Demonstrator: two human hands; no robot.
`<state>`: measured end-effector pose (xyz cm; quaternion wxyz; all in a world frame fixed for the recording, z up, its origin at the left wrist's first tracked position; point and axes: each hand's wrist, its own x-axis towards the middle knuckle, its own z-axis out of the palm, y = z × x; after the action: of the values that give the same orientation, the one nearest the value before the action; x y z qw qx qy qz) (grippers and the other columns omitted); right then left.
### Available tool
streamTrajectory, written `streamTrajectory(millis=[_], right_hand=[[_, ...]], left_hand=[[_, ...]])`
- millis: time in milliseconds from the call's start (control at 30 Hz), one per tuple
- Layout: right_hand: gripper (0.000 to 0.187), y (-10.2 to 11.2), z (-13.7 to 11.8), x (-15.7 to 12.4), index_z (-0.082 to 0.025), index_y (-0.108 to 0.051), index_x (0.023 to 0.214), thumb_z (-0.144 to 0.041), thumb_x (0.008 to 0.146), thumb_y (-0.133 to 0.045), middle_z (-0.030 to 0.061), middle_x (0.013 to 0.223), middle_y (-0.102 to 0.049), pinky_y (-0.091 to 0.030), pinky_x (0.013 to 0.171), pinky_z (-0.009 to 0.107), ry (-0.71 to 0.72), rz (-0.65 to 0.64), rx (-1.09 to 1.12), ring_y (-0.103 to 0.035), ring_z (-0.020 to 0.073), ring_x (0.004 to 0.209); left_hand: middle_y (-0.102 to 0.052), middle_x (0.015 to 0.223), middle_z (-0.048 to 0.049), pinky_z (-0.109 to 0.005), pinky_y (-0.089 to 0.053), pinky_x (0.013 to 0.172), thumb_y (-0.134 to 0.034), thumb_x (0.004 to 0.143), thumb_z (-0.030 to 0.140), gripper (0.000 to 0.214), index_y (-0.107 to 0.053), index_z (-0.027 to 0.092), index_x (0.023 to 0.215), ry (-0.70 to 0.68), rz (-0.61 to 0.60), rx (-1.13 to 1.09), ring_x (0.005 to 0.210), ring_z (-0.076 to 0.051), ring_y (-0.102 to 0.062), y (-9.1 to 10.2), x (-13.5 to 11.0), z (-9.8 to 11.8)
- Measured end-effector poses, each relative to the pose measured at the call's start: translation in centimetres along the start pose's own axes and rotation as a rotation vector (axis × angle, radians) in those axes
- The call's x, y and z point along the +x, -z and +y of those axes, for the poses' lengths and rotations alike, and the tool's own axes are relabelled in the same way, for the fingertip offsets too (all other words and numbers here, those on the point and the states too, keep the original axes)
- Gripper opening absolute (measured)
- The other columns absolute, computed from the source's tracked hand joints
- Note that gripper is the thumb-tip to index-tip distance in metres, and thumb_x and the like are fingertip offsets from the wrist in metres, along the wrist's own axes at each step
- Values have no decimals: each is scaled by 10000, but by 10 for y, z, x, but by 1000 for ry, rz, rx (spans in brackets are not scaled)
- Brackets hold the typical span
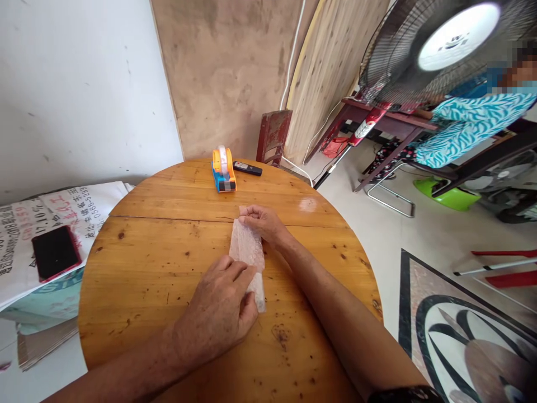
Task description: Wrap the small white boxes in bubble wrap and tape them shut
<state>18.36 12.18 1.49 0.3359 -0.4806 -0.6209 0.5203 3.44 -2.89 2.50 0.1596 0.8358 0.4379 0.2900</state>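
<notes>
A narrow, whitish, see-through strip that looks like bubble wrap lies lengthwise on the round wooden table. My right hand pinches the strip's far end between thumb and fingers. Over the near part rests my left hand, its fingers stretched across the strip and its thumb apart from the forefinger at the lower edge. Part of the strip is hidden under the left fingers. Beyond both hands stands an orange and blue tape dispenser with a roll of tape in it.
A black remote control lies beside the dispenser. Left of the table, a phone rests on printed white sacks. A wooden chair touches the far side. To the right are a standing fan and a seated person in a patterned top.
</notes>
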Motion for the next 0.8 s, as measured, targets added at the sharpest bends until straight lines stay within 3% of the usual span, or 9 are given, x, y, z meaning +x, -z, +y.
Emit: streamTrajectory(millis=[233,367,500,633,800], right_hand=[[269,1,-25,-7,-169,-604,764,-364,622,-725,-46,637,-574,-334,533,220,70,1,87,-452,84,542],[213,1,-48,-21,-168,-615,765,-348,687,-696,-43,636,-571,-324,527,222,175,-66,-2,-456,86,551],[159,-3,-65,-49,-166,-649,814,-307,747,-677,-19,709,-624,-402,588,236,326,-48,-118,-526,103,625],[128,-11,-69,-79,-184,-675,865,-297,816,-636,9,798,-690,-460,639,247,426,32,-201,-603,132,724],[121,-18,-63,-102,-200,-694,891,-286,856,-617,15,844,-730,-509,686,261,523,121,-285,-659,148,762]], left_hand=[[-677,1084,-115,-465,-473,869,-511,827,155,323,-643,111,1119,-4,32,62,952,-279,-523,-2,-1,-2],[-667,1101,-99,-454,-456,867,-516,828,169,332,-652,132,1128,-7,12,94,977,-286,-515,2,1,-3],[-621,1104,-111,-446,-440,816,-540,819,202,298,-676,174,1083,22,10,175,936,-290,-501,5,0,-2],[-587,1023,-119,-428,-425,778,-557,835,258,251,-656,180,1052,45,111,261,918,-293,-503,4,-6,1],[-553,862,-76,-417,-423,759,-598,818,314,153,-555,182,882,127,252,292,850,-271,-507,-1,-14,0]])
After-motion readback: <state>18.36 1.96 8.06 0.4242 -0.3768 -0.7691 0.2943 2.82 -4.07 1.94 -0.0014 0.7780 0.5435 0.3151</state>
